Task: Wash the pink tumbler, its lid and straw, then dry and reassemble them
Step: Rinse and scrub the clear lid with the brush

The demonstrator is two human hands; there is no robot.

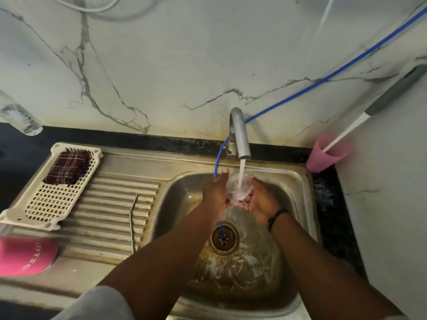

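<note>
Both hands hold the clear round lid [238, 189] under the running water from the tap [240, 137], over the steel sink [298, 181]. My left hand [215, 192] grips its left edge and my right hand [261, 202] cups it from the right and below. The pink tumbler [25, 256] lies on its side at the drainboard's near left. A metal straw [132, 225] with a bent top lies on the drainboard ridges.
A cream plastic basket [49, 204] holding a dark checked cloth [69, 167] sits on the drainboard. A pink cup [325, 153] with a white-handled tool stands at the back right corner. A blue hose [323, 78] runs from the wall down to the drain [224, 237].
</note>
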